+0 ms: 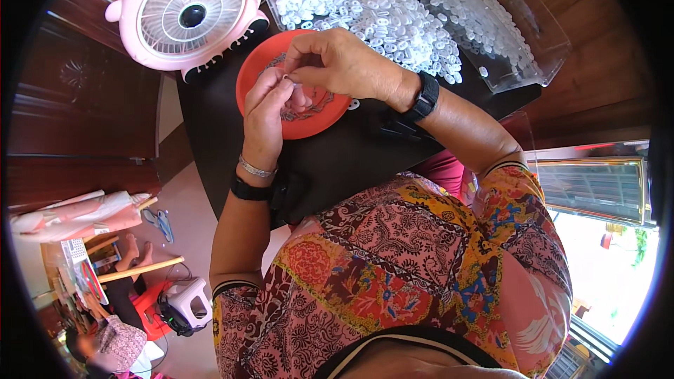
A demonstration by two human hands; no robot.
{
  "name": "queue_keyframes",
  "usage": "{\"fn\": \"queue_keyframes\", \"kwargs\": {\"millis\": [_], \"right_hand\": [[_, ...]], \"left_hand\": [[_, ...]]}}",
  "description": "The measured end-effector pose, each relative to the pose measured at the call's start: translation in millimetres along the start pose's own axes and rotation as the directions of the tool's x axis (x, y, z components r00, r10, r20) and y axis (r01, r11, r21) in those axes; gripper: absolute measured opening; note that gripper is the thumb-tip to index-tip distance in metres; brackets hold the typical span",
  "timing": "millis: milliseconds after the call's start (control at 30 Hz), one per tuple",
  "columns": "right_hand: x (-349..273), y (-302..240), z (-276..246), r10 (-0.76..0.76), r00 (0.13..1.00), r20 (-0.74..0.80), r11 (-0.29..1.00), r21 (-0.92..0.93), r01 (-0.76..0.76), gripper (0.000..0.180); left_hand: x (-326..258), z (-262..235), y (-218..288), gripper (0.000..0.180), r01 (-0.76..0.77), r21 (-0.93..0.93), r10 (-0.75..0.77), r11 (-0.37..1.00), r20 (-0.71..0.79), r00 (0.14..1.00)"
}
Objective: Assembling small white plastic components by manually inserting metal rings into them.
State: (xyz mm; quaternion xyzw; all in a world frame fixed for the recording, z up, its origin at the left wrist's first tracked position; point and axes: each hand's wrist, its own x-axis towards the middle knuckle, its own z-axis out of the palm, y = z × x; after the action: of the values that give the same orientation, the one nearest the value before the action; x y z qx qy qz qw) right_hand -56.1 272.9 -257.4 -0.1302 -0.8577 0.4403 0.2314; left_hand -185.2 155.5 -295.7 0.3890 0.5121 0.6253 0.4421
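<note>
1. Dark bench (pixel 323 175) under and around the hands, with a pink fan (pixel 193 16) standing beyond the left one; brown wood panelling and a bright window lie off to the person's right.
2. Left hand (pixel 265 114) and right hand (pixel 344 63) meet at the fingertips, both pinched on what looks like a small pale piece (pixel 288 77) – its exact shape is too small and too covered to make out.
3. Directly below them sits a red bowl (pixel 246 91) holding thin grey bits (pixel 324 107), so the pinched piece is above the bowl, not in it.
4. Beyond the hands is a heap of white pieces (pixel 344 0), each with holes; more lie in a clear tray (pixel 544 38) past the right hand. One loose piece (pixel 354 104) rests just beside the bowl, under the right forearm.
5. Likeliest trouble, as I judge it: so small a piece, held only by fingertips, could slip and drop among the grey bits – a loose pinch would cause that. A sweep of the right forearm could also knock the loose piece away.
</note>
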Motion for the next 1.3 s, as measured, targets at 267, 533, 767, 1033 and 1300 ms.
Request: {"fn": "queue_keyframes", "kwargs": {"millis": [267, 533, 767, 1033, 1300], "right_hand": [[-15, 35, -18, -0.039, 0.985, 0.167, 0.876, -0.469, 0.114, 0.013], [-37, 46, -38, -0.011, 0.980, 0.199, 0.800, -0.587, 0.128, 0.011], [-21, 47, -38, 0.067, 0.972, 0.226, 0.695, -0.709, 0.117, 0.011], [-10, 49, -19, -0.039, 0.926, 0.376, 0.659, -0.687, 0.307, 0.012], [1, 60, 0, 0.012, 0.893, 0.450, 0.536, -0.757, 0.374, 0.017]], "left_hand": [[2, -11, -1, 0.018, -0.010, -0.075, 0.005, 0.997, -0.070, 0.998], [5, -14, -8, 0.018, 0.028, -0.020, -0.029, 0.999, -0.053, 0.998], [5, -10, -6, 0.019, 0.028, -0.001, -0.028, 1.000, -0.055, 0.998], [4, -6, -5, 0.019, 0.011, 0.012, -0.011, 1.000, -0.051, 0.999], [8, -5, -7, 0.017, -0.002, -0.003, 0.001, 1.000, -0.033, 0.999]]}}
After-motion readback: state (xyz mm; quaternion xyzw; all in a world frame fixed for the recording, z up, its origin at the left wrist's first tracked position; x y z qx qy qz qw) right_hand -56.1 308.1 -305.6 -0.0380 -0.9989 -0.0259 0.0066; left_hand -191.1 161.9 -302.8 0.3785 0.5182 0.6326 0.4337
